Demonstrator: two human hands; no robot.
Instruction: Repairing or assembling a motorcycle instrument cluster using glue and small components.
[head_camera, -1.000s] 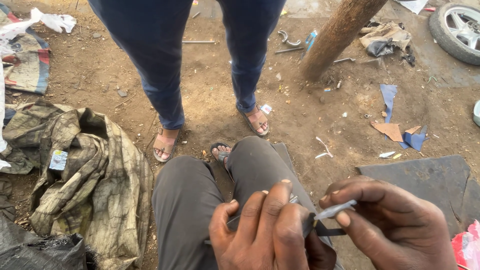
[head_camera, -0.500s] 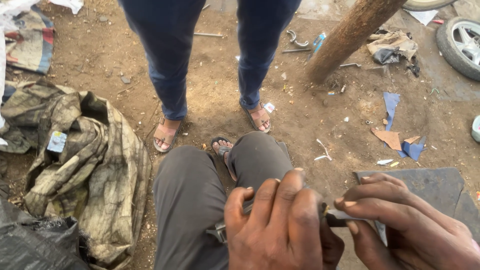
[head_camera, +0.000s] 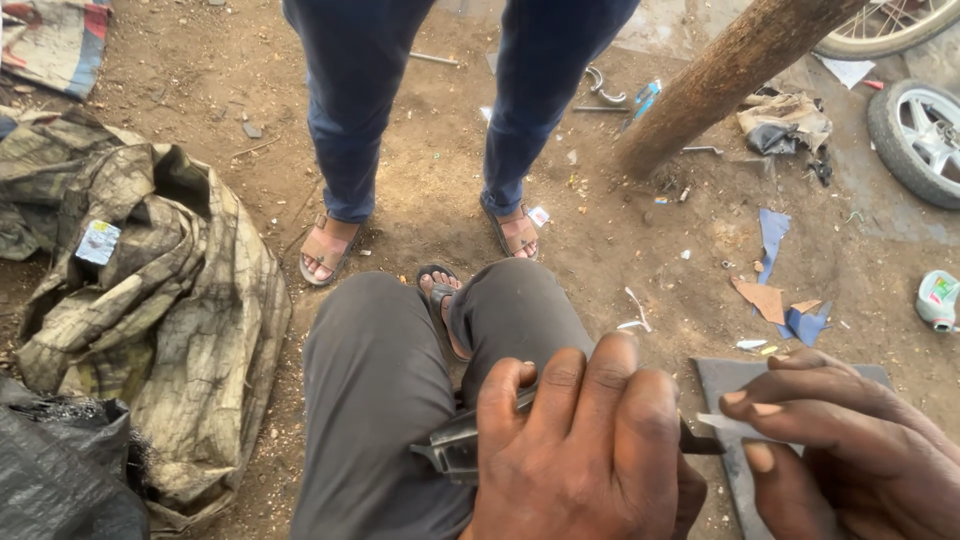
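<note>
My left hand (head_camera: 585, 450) is closed over a dark metal tool (head_camera: 455, 447), which rests on my grey-trousered knees (head_camera: 390, 390); only its end sticks out left of the fingers. My right hand (head_camera: 850, 450) pinches a thin pale strip (head_camera: 722, 424) between thumb and fingers, right beside the left hand. What joins the strip and the tool is hidden under my left hand. A flat grey metal plate (head_camera: 725, 385) lies on the ground under my right hand.
A person in blue jeans (head_camera: 360, 100) and sandals stands just in front of my knees. A crumpled camouflage cloth (head_camera: 170, 300) lies left, a black bag (head_camera: 60, 470) at the lower left. A leaning wooden post (head_camera: 720, 80), a wheel (head_camera: 920, 135), and blue and brown scraps (head_camera: 775, 290) lie right.
The view has tilted down and closer. My left hand has slid over the tool, covering it more, and my right hand has dropped lower with the strip.
</note>
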